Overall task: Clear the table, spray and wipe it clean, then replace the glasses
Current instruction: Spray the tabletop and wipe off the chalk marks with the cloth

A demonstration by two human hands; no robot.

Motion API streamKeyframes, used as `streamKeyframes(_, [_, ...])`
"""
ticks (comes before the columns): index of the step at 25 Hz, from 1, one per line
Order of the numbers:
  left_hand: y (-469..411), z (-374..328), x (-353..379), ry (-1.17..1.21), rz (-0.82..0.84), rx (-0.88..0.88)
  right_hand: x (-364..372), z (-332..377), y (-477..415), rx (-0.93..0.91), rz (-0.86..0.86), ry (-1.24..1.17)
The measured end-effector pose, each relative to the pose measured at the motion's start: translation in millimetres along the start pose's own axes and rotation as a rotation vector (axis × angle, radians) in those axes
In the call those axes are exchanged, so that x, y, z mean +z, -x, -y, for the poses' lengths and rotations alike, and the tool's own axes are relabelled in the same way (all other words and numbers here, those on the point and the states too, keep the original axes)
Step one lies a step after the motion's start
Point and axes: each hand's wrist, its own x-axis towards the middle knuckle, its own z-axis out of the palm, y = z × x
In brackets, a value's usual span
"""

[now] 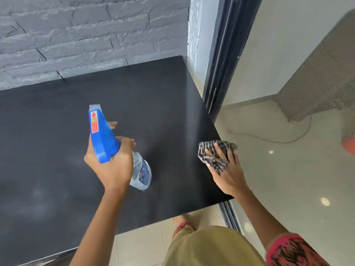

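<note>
- Left hand (111, 166) closed around neck of spray bottle (107, 139), one finger on trigger, bottle above black table (57, 116), nozzle toward the wall.
- Right hand (226, 169) flat, fingers spread, pressing checked cloth (213, 152) on table at right edge.
- No glasses visible on table.

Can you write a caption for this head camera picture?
Left hand aims blue-topped clear spray bottle over black table; right hand presses checked cloth.

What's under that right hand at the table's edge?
A checked cloth lies bunched under the right hand, pressed onto the black table near its right edge. The tabletop beneath the cloth is covered, so its state there is hidden.
</note>
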Motion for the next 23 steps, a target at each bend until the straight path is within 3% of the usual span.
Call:
streamKeyframes(3, [13.7,0.7,-26.5,-0.013,-0.001,0.008,9.2,39.7,4.0,0.111,0.043,-0.066])
streamKeyframes(7, [24.2,5.0,-40.6,-0.045,-0.026,0.024,29.9,118.8,51.5,-0.211,0.139,-0.139])
streamKeyframes(10, [23.4,5.8,-42.5,-0.039,-0.031,0.024,29.9,108.5,58.5,-0.367,0.106,-0.05])
streamKeyframes(13, [19.7,6.8,-41.9,-0.029,-0.043,0.005,17.4,45.8,34.5,-0.235,0.056,0.082])
streamKeyframes(17, [21.5,6.9,-40.0,-0.023,-0.032,0.001,5.8,15.9,-24.9,-0.039,0.146,0.072])
streamKeyframes(23, [23.0,2.8,-41.0,-0.051,-0.035,-0.006,13.7,22.7,25.0,-0.082,0.024,0.001])
